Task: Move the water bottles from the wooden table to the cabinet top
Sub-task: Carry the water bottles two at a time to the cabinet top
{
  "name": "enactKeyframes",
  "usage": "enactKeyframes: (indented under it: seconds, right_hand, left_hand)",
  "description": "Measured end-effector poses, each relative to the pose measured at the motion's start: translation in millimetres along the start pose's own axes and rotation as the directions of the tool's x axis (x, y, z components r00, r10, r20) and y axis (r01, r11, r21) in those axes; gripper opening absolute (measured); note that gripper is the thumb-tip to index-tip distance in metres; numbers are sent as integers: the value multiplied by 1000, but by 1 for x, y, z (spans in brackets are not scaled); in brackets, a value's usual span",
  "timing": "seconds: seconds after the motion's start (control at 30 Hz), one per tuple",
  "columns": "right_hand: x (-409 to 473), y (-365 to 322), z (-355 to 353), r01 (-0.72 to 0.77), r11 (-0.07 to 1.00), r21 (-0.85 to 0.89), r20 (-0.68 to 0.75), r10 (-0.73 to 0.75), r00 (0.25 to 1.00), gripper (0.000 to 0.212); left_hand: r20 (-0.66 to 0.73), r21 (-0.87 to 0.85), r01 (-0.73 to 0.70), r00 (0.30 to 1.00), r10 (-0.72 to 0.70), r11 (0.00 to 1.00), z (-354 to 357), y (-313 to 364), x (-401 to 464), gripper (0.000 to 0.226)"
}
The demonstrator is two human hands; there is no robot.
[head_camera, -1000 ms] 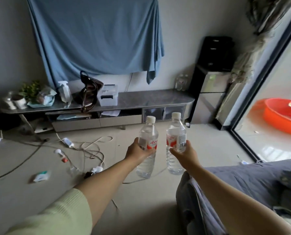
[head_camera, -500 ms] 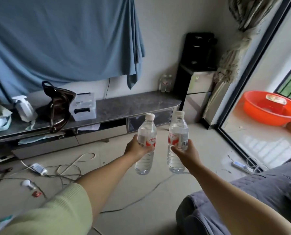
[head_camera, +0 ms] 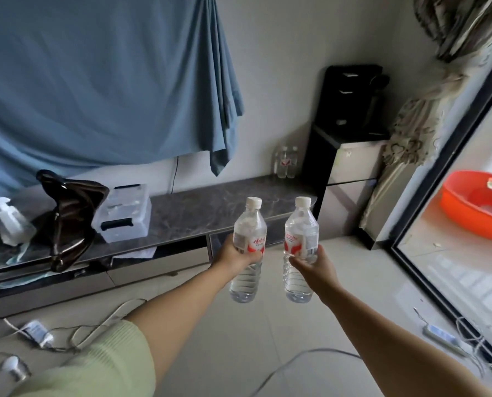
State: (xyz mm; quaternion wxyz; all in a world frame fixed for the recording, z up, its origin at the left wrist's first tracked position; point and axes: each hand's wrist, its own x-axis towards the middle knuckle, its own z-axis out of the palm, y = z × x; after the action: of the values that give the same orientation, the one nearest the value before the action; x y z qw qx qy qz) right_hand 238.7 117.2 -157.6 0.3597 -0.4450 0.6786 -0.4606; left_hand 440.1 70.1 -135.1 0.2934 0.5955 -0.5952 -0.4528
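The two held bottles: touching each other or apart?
Apart. The head view shows cabinet front and floor through a plain gap between the left bottle in the left hand and the right bottle in the right hand.

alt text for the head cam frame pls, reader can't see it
A person's left hand and right hand each grip an upright, capped water bottle, left bottle and right bottle, held out toward a long dark cabinet top. Two more bottles stand at its far right end; a brown bag sits further left.
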Motion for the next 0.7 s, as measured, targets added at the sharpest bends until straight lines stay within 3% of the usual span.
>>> enactKeyframes:
  seconds: [0.13, 0.37, 0.6, 0.7]
  right_hand:
    - [66, -2, -10, -40, 999, -5, 24, 40, 999, 49]
    - [165, 7, -24, -94, 995, 34, 3, 94, 996, 45]
    - [310, 14, -24, -122, 992, 23, -70, 123, 990, 43]
    - [373, 7, -22, -147, 989, 25, -100, 149, 984, 43]
  left_hand:
    - [-50, -29, 18, 999, -20, 999, 13, 26, 64, 38]
    - [18, -104, 53, 999, -51, 993, 48, 46, 167, 36]
    - [110, -11, 58, 992, -57, 998, 84, 67, 326, 60]
    - [147, -3, 79, 986, -78, 997, 92, 80, 398, 60]
